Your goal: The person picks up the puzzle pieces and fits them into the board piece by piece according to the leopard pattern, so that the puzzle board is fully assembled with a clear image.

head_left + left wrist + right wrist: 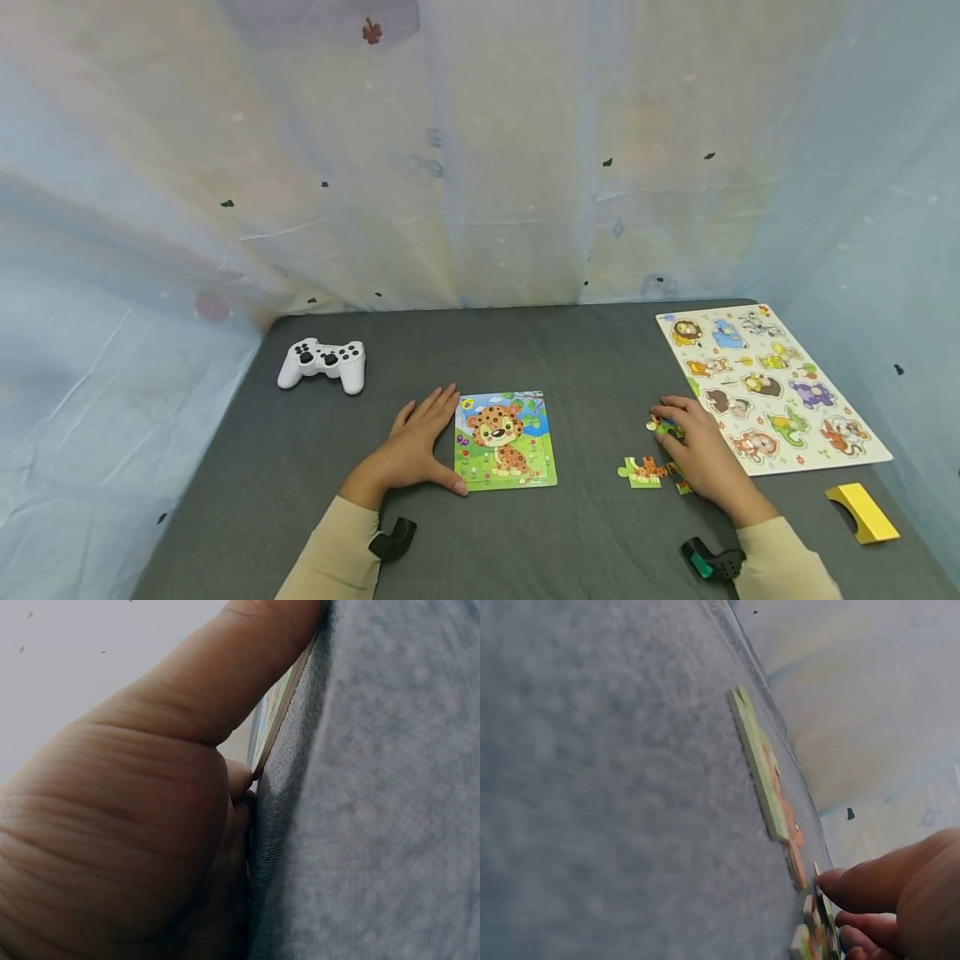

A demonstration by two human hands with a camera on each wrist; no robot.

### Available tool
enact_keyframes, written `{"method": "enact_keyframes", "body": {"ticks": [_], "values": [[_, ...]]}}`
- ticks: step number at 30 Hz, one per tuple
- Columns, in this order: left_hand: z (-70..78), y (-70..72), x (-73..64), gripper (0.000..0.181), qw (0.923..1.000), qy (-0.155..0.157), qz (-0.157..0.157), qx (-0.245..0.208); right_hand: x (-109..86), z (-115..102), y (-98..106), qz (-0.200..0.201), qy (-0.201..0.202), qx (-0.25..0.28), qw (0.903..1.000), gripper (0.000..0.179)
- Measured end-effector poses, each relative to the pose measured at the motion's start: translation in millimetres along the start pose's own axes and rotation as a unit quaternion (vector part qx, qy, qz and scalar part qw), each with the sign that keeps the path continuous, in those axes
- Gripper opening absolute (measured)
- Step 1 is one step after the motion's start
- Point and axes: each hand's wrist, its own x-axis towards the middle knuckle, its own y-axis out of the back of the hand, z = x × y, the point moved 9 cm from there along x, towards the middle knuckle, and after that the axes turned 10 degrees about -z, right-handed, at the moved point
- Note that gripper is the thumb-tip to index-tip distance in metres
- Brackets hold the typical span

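Observation:
In the head view a square leopard puzzle board lies flat on the grey cloth. My left hand rests at its left side, fingers extended along the edge and thumb by the lower left corner. In the left wrist view, the thumb covers most of the board's edge. Farther right, my right hand pinches a jigsaw piece between thumb and fingers. Two more pieces are close by: a green and orange one and another partly under the hand. The right wrist view shows the thumb against the held piece.
A white game controller lies at the back left. On the right is a large animal puzzle board, close beyond the right hand. A yellow arched block sits near the right edge. Pale curtains hang behind the table.

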Motion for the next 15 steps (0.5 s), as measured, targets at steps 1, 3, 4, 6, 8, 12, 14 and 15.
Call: {"method": "enact_keyframes", "body": {"ticks": [1, 3, 4, 6, 8, 12, 14, 15], "values": [[0.3, 0.1, 0.0, 0.15, 1.0, -0.002, 0.001, -0.001, 1.3, 0.5, -0.4, -0.004, -0.007, 0.002, 1.0, 0.027], [0.9, 0.3, -0.1, 0.15, 1.0, -0.004, 0.002, -0.004, 3.9, 0.4, -1.0, -0.009, -0.016, 0.002, 0.9998, 0.019], [0.9, 0.1, -0.1, 0.15, 1.0, -0.004, 0.001, -0.004, 4.8, 0.3, -1.4, -0.011, -0.02, 0.002, 0.9997, 0.017], [0.3, -0.7, -0.1, 0.15, 1.0, -0.002, -0.001, -0.001, 6.1, 0.3, -1.6, -0.013, -0.031, -0.003, 0.9994, 0.016], [-0.4, -1.2, 0.2, 0.15, 1.0, -0.002, -0.002, 0.0, 6.8, 0.7, -0.8, -0.011, -0.044, -0.013, 0.9989, 0.021], [-1.7, -1.1, 0.3, 0.151, 1.0, 0.0, -0.003, 0.001, 7.4, 1.8, 2.8, -0.002, -0.063, -0.026, 0.9977, 0.036], [-0.8, -0.3, 0.0, 0.151, 1.0, -0.001, -0.003, -0.001, 8.4, 2.3, 4.0, 0.002, -0.066, -0.028, 0.9974, 0.038], [0.2, 0.4, -0.4, 0.151, 1.0, -0.003, -0.001, -0.002, 8.8, 2.5, 4.3, 0.002, -0.067, -0.027, 0.9974, 0.036]]}}
